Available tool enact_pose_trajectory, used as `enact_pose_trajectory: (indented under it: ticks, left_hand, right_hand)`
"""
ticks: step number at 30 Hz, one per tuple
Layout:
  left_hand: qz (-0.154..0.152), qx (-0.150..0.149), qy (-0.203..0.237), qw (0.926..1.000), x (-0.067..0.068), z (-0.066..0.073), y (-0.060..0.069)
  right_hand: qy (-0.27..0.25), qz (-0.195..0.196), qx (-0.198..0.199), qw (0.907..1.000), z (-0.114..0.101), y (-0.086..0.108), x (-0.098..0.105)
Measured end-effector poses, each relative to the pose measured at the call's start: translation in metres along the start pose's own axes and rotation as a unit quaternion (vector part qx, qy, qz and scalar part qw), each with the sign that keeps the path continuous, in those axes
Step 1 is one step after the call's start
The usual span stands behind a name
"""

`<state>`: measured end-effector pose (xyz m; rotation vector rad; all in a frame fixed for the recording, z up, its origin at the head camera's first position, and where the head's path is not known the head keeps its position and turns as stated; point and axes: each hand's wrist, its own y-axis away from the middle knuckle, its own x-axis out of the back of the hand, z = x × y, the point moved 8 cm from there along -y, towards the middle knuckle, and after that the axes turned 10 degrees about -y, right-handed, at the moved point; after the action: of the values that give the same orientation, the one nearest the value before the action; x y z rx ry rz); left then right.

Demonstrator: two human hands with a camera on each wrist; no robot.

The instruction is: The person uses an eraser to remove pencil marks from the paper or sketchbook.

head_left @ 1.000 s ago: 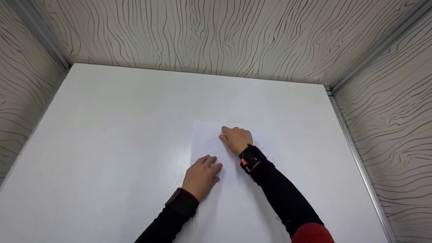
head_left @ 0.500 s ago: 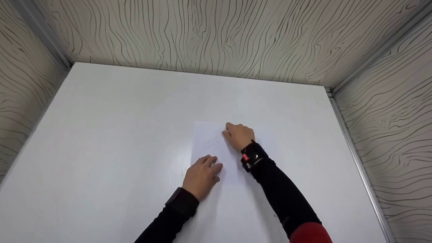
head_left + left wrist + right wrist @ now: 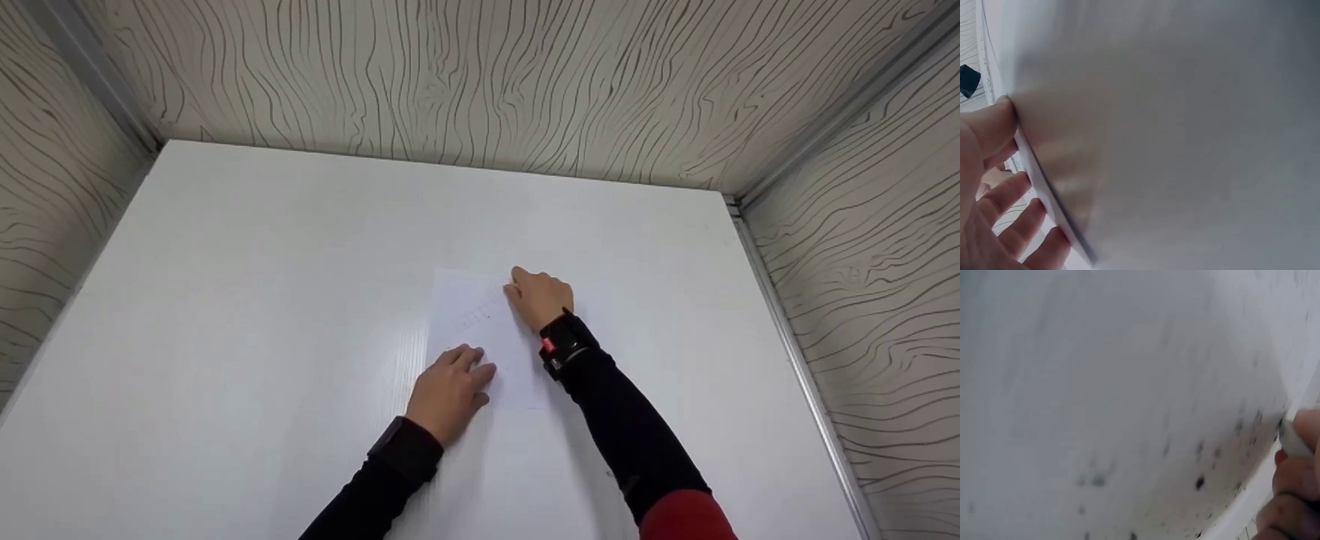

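Observation:
A sheet of white paper (image 3: 517,382) lies flat on the white table and bears a faint pencil-like drawing (image 3: 474,316). My left hand (image 3: 450,394) rests on the paper's left side with its fingers spread. In my right hand (image 3: 540,300), near the far edge of the sheet, a small whitish eraser (image 3: 1293,441) is pinched between thumb and curled fingers. Its tip is dark and touches the paper. Dark crumbs (image 3: 1200,482) are scattered over the sheet in the right wrist view. The head view hides the eraser behind the hand.
The white tabletop (image 3: 262,300) stretches out around the paper. Beyond its far edge stands a wood-grain patterned wall (image 3: 450,82), with a similar wall (image 3: 900,337) on the right. A metal rail (image 3: 795,352) runs along the right edge.
My right hand has moved a little away from me and to the right with the eraser, uncovering more of the drawing. Fewer dark specks show beside the right wrist. My left hand stays put.

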<state>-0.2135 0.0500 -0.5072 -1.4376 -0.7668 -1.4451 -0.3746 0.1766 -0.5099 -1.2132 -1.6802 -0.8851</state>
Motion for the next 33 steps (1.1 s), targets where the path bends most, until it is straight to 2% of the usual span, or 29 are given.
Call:
enact_pose_trajectory:
  ticks: [6, 9, 16, 21, 25, 28, 33]
  left_hand:
    - [-0.005, -0.003, 0.006, 1.0000, 0.004, 0.003, 0.000]
    - [-0.004, -0.003, 0.010, 0.9999, 0.003, 0.005, 0.001]
    - [-0.007, -0.009, -0.017, 0.9998, 0.000, 0.008, 0.005]
    - [-0.007, -0.011, -0.027, 0.9995, 0.000, 0.008, 0.006]
    - [-0.003, -0.007, -0.031, 0.9995, 0.000, 0.007, 0.007]
    - [-0.009, 0.000, -0.038, 0.9992, -0.001, 0.006, 0.008]
    - [-0.014, 0.006, -0.043, 0.9990, 0.000, 0.006, 0.009]
  right_hand:
    - [0.023, 0.038, -0.054, 0.9975, 0.023, 0.003, 0.020]
    - [0.023, 0.035, -0.052, 0.9978, 0.026, 0.006, 0.022]
    - [-0.016, -0.027, -0.007, 0.9995, -0.007, 0.025, 0.003]
    - [-0.025, -0.052, 0.022, 0.9981, -0.036, 0.040, -0.017]
    - [-0.021, -0.059, 0.020, 0.9978, -0.043, 0.043, -0.024]
    - [-0.014, -0.041, 0.002, 0.9991, -0.033, 0.042, -0.019]
    - [-0.008, 0.021, -0.056, 0.9982, 0.004, 0.042, 0.000]
